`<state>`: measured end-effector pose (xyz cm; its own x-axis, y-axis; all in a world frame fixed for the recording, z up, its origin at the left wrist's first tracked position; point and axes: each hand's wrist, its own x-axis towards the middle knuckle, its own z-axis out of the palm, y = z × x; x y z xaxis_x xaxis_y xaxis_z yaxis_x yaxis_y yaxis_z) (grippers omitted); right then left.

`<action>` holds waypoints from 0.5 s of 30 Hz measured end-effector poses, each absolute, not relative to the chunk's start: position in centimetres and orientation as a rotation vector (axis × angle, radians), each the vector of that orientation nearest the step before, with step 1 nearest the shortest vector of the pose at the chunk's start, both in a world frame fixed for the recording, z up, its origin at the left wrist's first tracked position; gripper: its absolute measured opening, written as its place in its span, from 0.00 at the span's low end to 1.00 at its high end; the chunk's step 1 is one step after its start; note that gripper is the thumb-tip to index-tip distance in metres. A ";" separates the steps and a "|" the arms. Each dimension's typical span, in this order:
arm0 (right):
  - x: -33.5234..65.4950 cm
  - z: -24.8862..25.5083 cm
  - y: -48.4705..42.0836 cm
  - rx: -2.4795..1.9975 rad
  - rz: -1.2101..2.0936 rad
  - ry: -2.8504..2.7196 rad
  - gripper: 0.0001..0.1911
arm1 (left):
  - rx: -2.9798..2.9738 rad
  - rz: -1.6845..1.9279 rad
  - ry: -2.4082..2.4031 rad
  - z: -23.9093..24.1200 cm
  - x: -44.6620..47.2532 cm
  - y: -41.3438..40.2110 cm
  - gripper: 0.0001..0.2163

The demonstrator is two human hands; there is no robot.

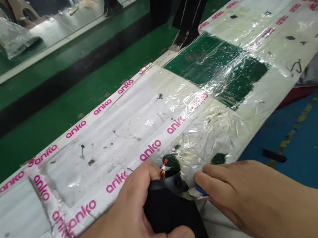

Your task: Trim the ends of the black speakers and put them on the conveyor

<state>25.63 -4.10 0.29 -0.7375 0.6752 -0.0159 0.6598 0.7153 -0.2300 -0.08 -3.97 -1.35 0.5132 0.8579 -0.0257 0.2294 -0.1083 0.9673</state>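
My left hand (152,218) is wrapped round a black plastic housing (173,219), with the thumb lying over its face. From an opening at the housing's top end poke several thin wires (163,171) with a small red connector (165,161) and a white one. My right hand (233,192) is closed around a small blue object (200,188), most of it hidden by the fingers. A thin pale edge sticks out of that grip and meets the housing's upper right corner. Its exact kind cannot be made out.
Under and beyond my hands runs a long workbench (134,119) covered in clear film and pink "anko" tape. Behind it lies a green conveyor surface (61,107) with black metal posts (194,6). A clear plastic bag (10,34) sits far left; a black piece (274,155) lies on the blue floor.
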 end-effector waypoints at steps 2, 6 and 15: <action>25.3 0.1 -3.4 -1.117 0.471 -2.867 0.16 | 1.690 0.742 0.923 -1.4 0.0 -3.9 0.26; 25.6 1.3 -2.1 -1.083 0.562 -2.946 0.15 | 1.702 0.743 0.920 -1.5 0.0 -3.9 0.23; 28.3 1.9 -6.1 -1.360 0.707 -2.330 0.15 | 1.655 0.733 0.985 -1.3 0.0 -4.4 0.23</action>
